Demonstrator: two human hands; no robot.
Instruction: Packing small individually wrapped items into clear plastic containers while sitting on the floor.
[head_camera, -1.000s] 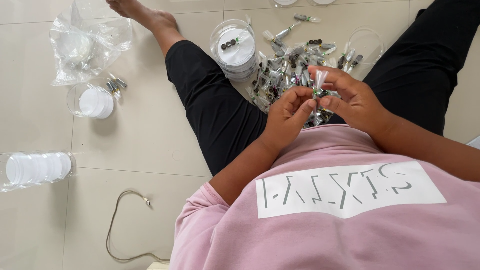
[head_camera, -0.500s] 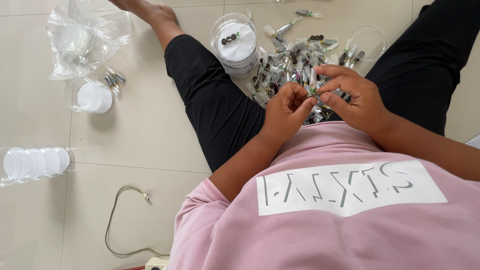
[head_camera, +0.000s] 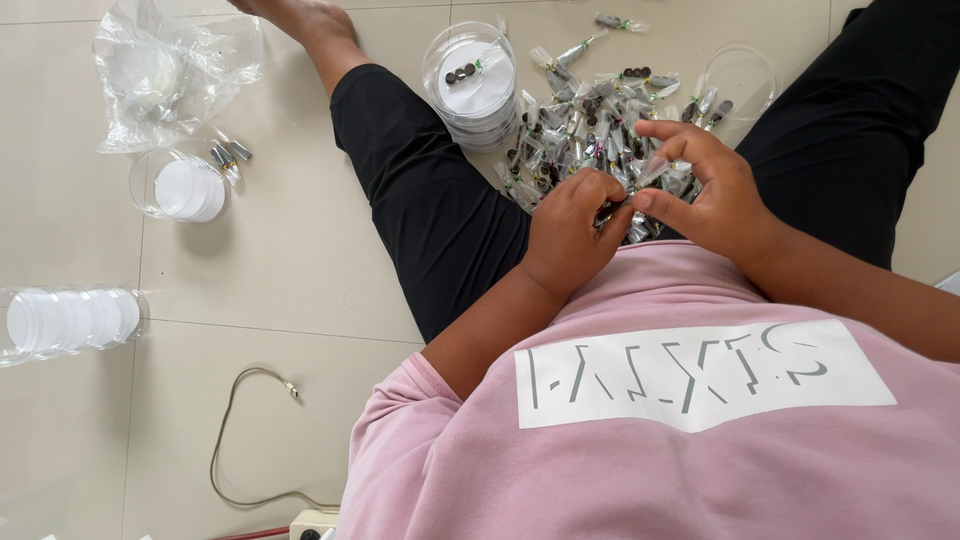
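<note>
A small clear packet with dark bits inside is pinched between both hands, over the person's lap, held close so the fingers can work on it. The left hand and right hand both grip it tight. Just beyond lies one big pile of packets, too many to count, with one stack of round tubs to its left.

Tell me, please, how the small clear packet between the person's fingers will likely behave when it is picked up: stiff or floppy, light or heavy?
The small clear packet looks like thin film, so probably floppy and crinkly. It seems light: the left hand and right hand pinch it with fingertips only. The glossy film may be slippery.
</note>
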